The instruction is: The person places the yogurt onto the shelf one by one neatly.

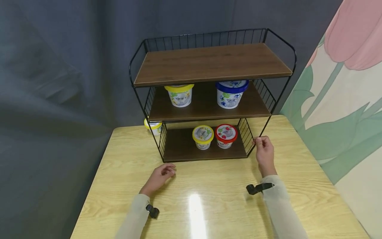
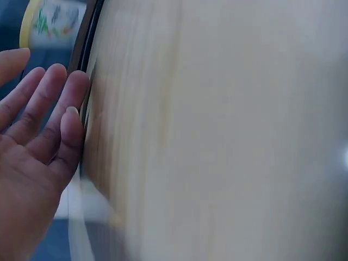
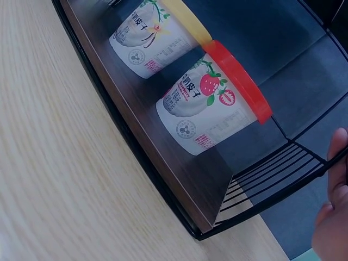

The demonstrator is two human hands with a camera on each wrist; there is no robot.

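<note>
A three-tier rack (image 1: 213, 64) with a black wire frame and brown boards stands on the table. My right hand (image 1: 265, 154) grips its right front post low down; in the right wrist view the fingers (image 3: 338, 163) are at the black side rail. My left hand (image 1: 159, 178) is just in front of the bottom tier's left corner, fingers loosely bent and holding nothing. On the bottom board sit a yellow-lidded tub (image 1: 203, 136) and a red-lidded strawberry tub (image 3: 209, 100), side by side. The middle board carries another yellow-lidded tub (image 1: 180, 96) and a blue-lidded tub (image 1: 231, 94).
Another yellow-lidded tub (image 1: 153, 126) stands on the table behind the rack's left side, partly hidden by its wires. The light wooden table (image 1: 125, 172) extends in front. A dark curtain (image 1: 74, 66) hangs behind, and a tulip-patterned wall panel (image 1: 343, 99) borders the right.
</note>
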